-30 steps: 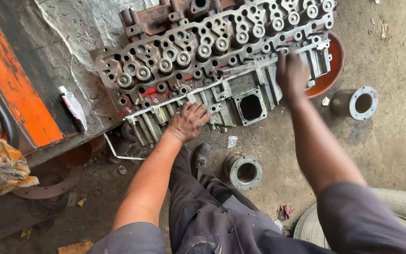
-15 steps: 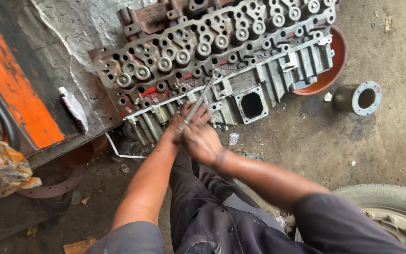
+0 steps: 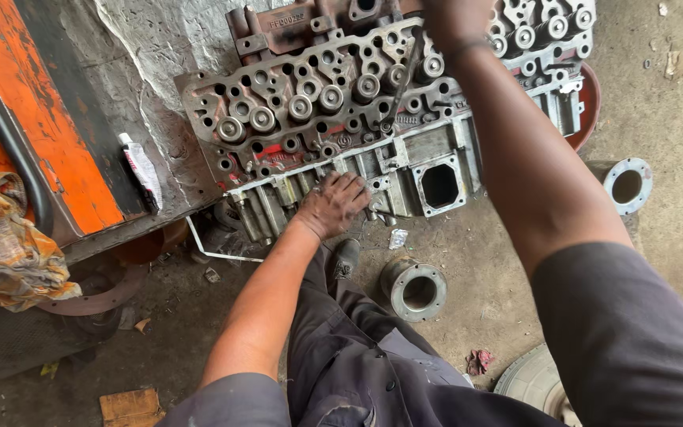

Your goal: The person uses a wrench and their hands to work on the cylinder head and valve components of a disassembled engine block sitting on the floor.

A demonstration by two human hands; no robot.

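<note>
- The cylinder head [image 3: 373, 119], a long grey-and-rust casting of valve springs and ports, lay across the upper centre of the frame on the concrete floor [image 3: 658, 95]. It was judged very heavy, rigid and oily; its flat side face and end corners offered the surest hold, not the springs.
- The right hand [image 3: 456, 20] was at the top edge, above centre. Its fingers were closed round the upper end of a slim metal tool [image 3: 405, 75], whose tip met the casting among the springs. The tool looked stiff, light and greasy.
- The left hand [image 3: 333, 204] rested at mid-frame on the casting's lower side face, fingers slightly spread and pressed flat, gripping nothing.
- An orange machine panel [image 3: 33, 134] filled the upper left, with a white tube [image 3: 142, 170] beside it.
- A cylinder sleeve [image 3: 414, 286] stood below centre; a flanged ring [image 3: 628, 184] lay at right.
</note>
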